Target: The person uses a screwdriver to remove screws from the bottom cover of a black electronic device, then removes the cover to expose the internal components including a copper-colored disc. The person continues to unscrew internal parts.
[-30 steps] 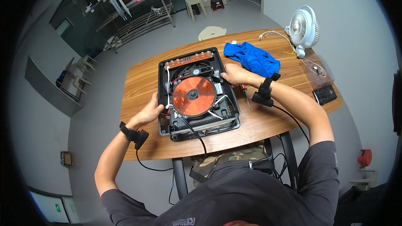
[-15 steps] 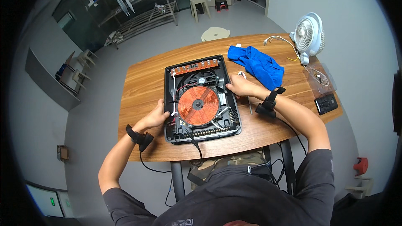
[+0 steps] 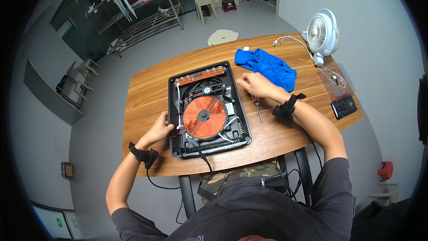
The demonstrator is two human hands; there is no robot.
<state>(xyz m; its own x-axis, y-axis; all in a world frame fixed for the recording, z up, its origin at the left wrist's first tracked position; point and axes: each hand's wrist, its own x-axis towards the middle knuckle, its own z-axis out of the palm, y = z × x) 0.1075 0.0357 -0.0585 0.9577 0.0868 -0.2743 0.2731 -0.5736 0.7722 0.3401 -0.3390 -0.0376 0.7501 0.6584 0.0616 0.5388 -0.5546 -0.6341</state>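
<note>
"Black casing [image 3: 236,99], how's it handle?"
"Probably stiff, heavyish; coil [image 3: 213,120] fragile. Grip rim."
"Where?"
"Desk [image 3: 146,90], nine o'clock of centre. Left hand [image 3: 160,128] pinches rim, eight o'clock; right hand [image 3: 255,85], two o'clock, curled, screwdriver [image 3: 257,101] grip unclear."

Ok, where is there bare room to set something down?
The table is bare between its left edge and the cooker, beyond the left hand. A smaller patch lies between the screwdriver and the front edge. The cooker's far right side is crowded by the right hand and blue cloth. So is the table's right end: fan, clear plastic, black box.
</note>
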